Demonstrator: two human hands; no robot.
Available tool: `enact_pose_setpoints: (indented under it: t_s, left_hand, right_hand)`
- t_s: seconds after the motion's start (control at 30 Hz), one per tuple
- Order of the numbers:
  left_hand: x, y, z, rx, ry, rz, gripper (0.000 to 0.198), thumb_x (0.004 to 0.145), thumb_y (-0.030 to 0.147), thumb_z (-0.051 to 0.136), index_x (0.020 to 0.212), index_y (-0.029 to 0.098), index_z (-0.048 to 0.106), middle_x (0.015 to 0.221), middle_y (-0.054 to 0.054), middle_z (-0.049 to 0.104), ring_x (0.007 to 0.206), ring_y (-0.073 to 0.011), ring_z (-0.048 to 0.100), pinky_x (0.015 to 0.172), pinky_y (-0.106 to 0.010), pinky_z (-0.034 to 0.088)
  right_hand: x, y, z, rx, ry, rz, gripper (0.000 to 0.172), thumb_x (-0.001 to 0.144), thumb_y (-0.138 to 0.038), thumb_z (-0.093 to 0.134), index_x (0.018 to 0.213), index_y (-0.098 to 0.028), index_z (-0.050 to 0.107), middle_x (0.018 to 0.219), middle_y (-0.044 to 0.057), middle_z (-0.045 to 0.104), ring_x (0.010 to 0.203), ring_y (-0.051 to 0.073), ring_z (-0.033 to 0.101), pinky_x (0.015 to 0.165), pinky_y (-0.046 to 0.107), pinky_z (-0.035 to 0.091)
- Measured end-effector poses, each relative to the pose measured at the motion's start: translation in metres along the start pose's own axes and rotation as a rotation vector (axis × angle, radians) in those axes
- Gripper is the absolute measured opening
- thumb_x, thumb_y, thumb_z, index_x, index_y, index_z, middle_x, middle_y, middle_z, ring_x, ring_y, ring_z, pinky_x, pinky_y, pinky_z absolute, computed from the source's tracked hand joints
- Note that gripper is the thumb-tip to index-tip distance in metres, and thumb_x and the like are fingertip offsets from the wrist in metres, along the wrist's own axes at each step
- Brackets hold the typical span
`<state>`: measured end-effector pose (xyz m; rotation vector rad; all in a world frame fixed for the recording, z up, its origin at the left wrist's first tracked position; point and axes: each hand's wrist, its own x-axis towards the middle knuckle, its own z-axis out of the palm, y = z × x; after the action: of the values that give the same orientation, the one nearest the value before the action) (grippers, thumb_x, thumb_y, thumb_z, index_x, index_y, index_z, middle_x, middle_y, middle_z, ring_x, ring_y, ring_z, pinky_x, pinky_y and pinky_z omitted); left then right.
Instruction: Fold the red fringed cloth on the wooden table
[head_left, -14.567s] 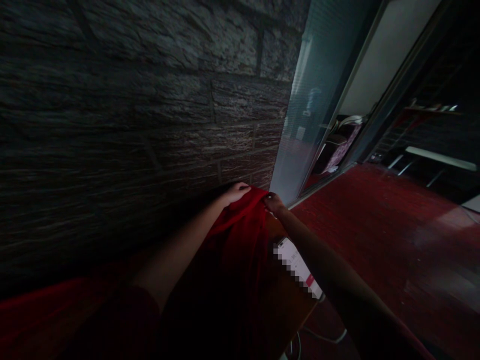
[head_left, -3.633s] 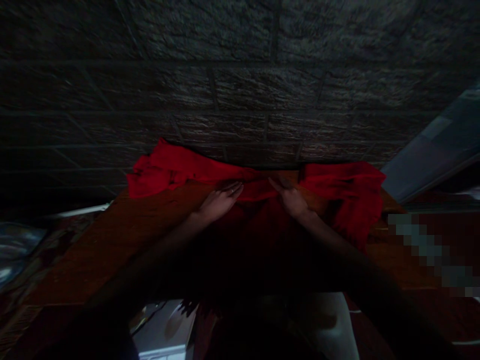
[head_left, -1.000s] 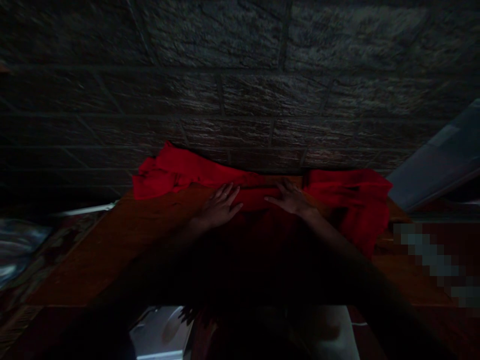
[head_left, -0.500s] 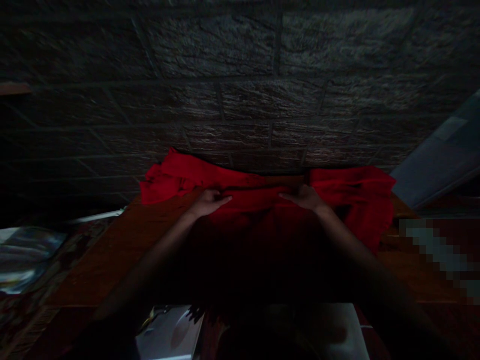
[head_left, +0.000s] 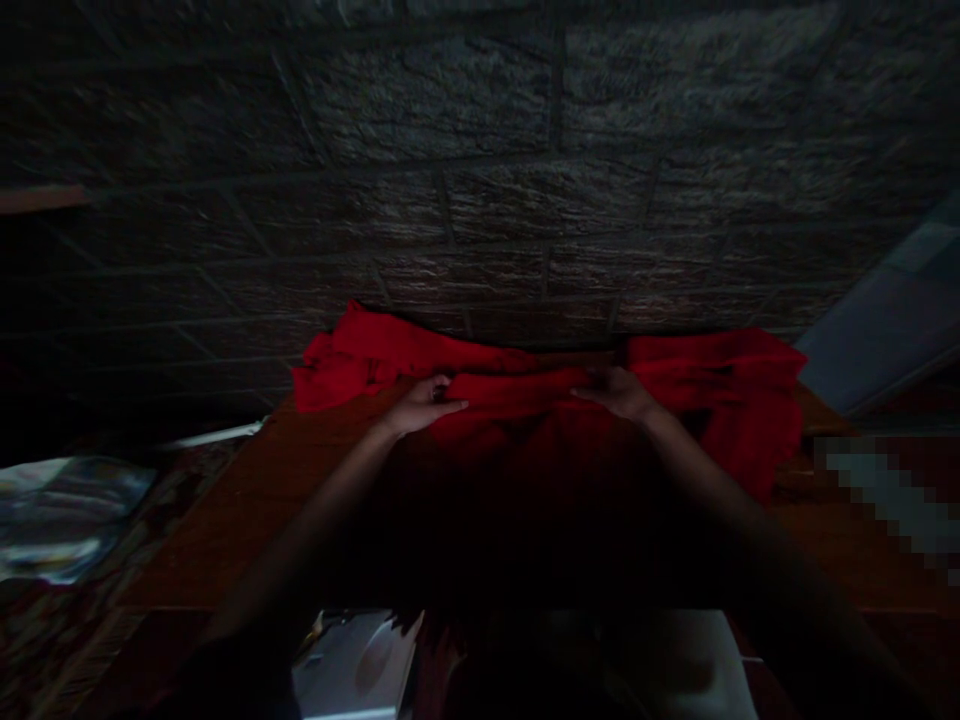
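Observation:
A red garment lies across a wooden table, with one sleeve-like part spread to the left and another bunched part to the right. My left hand pinches its upper edge on the left, thumb on top and fingers curled behind. At the right end of the same edge, my right hand holds the cloth in a similar pinch. Between the hands the edge runs nearly straight, with small folds just below it. Deep shadow hides the garment's lower part near my body.
The wooden table stands against a dark block wall. A plastic-wrapped bundle lies on the patterned rug at left. Below the table's front edge is a whitish flat object. A grey panel leans at right.
The camera view has shifted slightly, so the scene sits a little further right. Both hands keep their hold on the garment's edge, with the cloth between them looking slightly straighter.

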<state>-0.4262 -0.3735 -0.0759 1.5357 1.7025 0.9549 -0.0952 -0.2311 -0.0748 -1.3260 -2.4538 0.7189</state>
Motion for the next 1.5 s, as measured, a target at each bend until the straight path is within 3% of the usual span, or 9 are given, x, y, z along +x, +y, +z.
enact_pose_setpoints:
  t_s: [0.17,0.33,0.47,0.57,0.73,0.87,1.17,1.4,1.5]
  left_hand:
    - [0.002,-0.004,-0.004,0.264,0.117,0.042,0.039,0.081,0.055,0.059,0.091,0.018,0.062,0.09,-0.005,0.069,0.083,-0.0199,0.065,0.078,-0.033,0.052]
    - [0.0,-0.001,0.001,0.556,0.277,0.191,0.057,0.092,0.056,0.045,0.129,0.014,0.053,0.124,-0.015,0.064,0.115,-0.0272,0.06,0.102,-0.042,0.045]
    - [-0.008,0.003,0.012,0.693,0.008,0.373,0.076,0.093,0.062,0.041,0.152,0.016,0.028,0.16,-0.015,0.026,0.148,-0.0298,0.024,0.119,-0.047,0.024]
    - [-0.013,0.001,0.016,0.738,-0.157,0.349,0.086,0.091,0.068,0.041,0.156,0.018,0.018,0.165,-0.012,0.008,0.151,-0.0292,0.011,0.121,-0.045,0.021]
    - [-0.01,-0.01,0.013,0.756,-0.165,0.326,0.079,0.093,0.067,0.039,0.155,0.02,0.026,0.165,-0.01,0.011,0.151,-0.0276,0.013,0.12,-0.043,0.022]
    - [-0.005,-0.012,0.01,0.797,-0.174,0.277,0.075,0.093,0.068,0.036,0.155,0.026,0.027,0.165,-0.006,0.01,0.15,-0.0279,0.016,0.12,-0.043,0.022]
    - [-0.01,-0.011,0.01,0.737,-0.123,0.333,0.074,0.093,0.065,0.038,0.154,0.024,0.031,0.165,-0.007,0.014,0.149,-0.0245,0.021,0.119,-0.039,0.024]
    - [-0.009,0.006,-0.007,0.509,0.016,0.052,0.071,0.093,0.066,0.029,0.136,0.016,0.055,0.145,-0.012,0.053,0.135,-0.0269,0.047,0.112,-0.037,0.037]
    - [-0.01,0.005,-0.015,0.382,-0.082,0.027,0.07,0.079,0.068,0.056,0.126,0.015,0.058,0.13,-0.013,0.063,0.118,-0.0286,0.06,0.098,-0.037,0.049]
  right_hand:
    - [-0.027,-0.022,-0.025,-0.123,0.091,0.036,0.032,0.092,-0.042,0.062,0.106,-0.015,0.071,0.102,0.013,0.073,0.094,0.028,0.069,0.082,0.033,0.05]
    - [-0.117,-0.055,-0.011,-0.011,-0.043,-0.147,0.022,0.094,-0.036,0.055,0.093,-0.025,0.074,0.089,0.002,0.074,0.078,0.019,0.07,0.07,0.029,0.05]
    - [-0.163,-0.078,0.022,0.052,0.058,-0.23,0.024,0.096,-0.032,0.053,0.115,-0.03,0.069,0.11,0.002,0.071,0.096,0.019,0.068,0.083,0.031,0.055]
    - [-0.153,-0.095,0.038,0.0,0.13,-0.401,0.042,0.098,-0.038,0.05,0.137,-0.024,0.054,0.14,0.008,0.055,0.13,0.023,0.051,0.107,0.041,0.046]
    - [-0.105,-0.112,0.061,-0.165,-0.002,-0.633,0.06,0.1,-0.047,0.043,0.15,-0.013,0.038,0.156,0.017,0.031,0.145,0.029,0.029,0.116,0.051,0.033]
    - [-0.095,-0.11,0.078,-0.275,-0.107,-0.736,0.055,0.102,-0.043,0.038,0.143,-0.007,0.048,0.151,0.019,0.039,0.144,0.03,0.031,0.118,0.049,0.029]
    - [-0.078,-0.134,0.078,-0.325,-0.04,-0.742,0.041,0.103,-0.034,0.037,0.117,-0.008,0.065,0.125,0.017,0.063,0.12,0.025,0.056,0.108,0.039,0.042]
    - [-0.06,-0.138,0.088,-0.273,0.015,-0.728,0.035,0.103,-0.03,0.04,0.102,-0.009,0.067,0.109,0.012,0.067,0.106,0.021,0.059,0.1,0.034,0.045]
    - [-0.062,-0.135,0.089,-0.213,0.041,-0.7,0.03,0.102,-0.027,0.042,0.101,-0.012,0.068,0.109,0.01,0.068,0.104,0.02,0.06,0.098,0.033,0.046]
